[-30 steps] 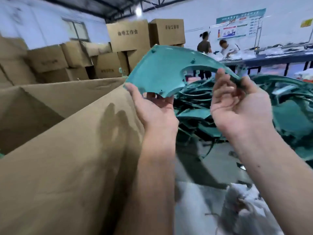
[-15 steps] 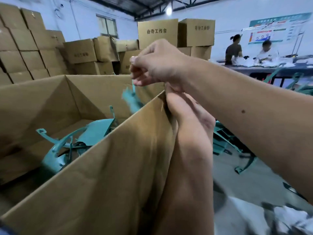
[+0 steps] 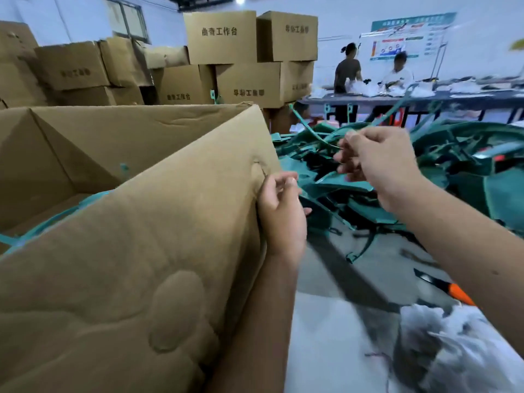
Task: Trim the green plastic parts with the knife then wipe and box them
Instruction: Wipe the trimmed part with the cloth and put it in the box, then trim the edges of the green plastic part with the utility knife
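Here the left hand (image 3: 283,211) hung with its fingers loosely curled and nothing in them, right against the near corner of the big cardboard box (image 3: 136,251), while the right hand (image 3: 380,165) hovered over the heap of green plastic parts (image 3: 467,171) on the table, fingers curled; whether it pinched anything I could not tell. A few green parts (image 3: 42,225) already lay inside the box, and an orange-handled knife (image 3: 453,290) rested on the table near the right forearm, beside a crumpled white rag (image 3: 453,350).
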The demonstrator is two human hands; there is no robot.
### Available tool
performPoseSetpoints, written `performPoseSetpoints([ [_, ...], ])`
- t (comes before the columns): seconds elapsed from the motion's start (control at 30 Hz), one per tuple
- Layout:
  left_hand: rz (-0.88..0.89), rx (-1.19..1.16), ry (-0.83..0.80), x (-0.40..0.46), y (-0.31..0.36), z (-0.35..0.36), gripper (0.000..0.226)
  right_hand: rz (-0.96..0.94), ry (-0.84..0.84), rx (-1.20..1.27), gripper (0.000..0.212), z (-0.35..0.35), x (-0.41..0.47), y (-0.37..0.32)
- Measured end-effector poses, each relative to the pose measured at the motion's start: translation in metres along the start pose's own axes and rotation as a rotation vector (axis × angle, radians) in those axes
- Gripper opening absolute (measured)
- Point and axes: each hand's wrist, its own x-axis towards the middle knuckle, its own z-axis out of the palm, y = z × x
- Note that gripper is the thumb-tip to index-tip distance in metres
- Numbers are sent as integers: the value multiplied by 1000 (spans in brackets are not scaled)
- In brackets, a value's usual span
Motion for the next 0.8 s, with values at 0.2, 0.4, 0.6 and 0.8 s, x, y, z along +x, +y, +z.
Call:
performPoseSetpoints([
  [0.2, -332, 159, 96, -33, -56, 30, 19, -113, 459, -531, 31, -89, -40, 85],
  [0.4, -550, 253, -206, -103, -97, 90, 13, -406, 315, -874, 24, -117, -74, 86],
  [0.6, -702, 81, -600, -138, -99, 140, 21, -209, 281, -1091, 41, -182, -87, 113],
  [0.8, -830, -34, -581, -129, -98, 147, 41, 12, 17, -1148, 35, -175, -92, 131],
])
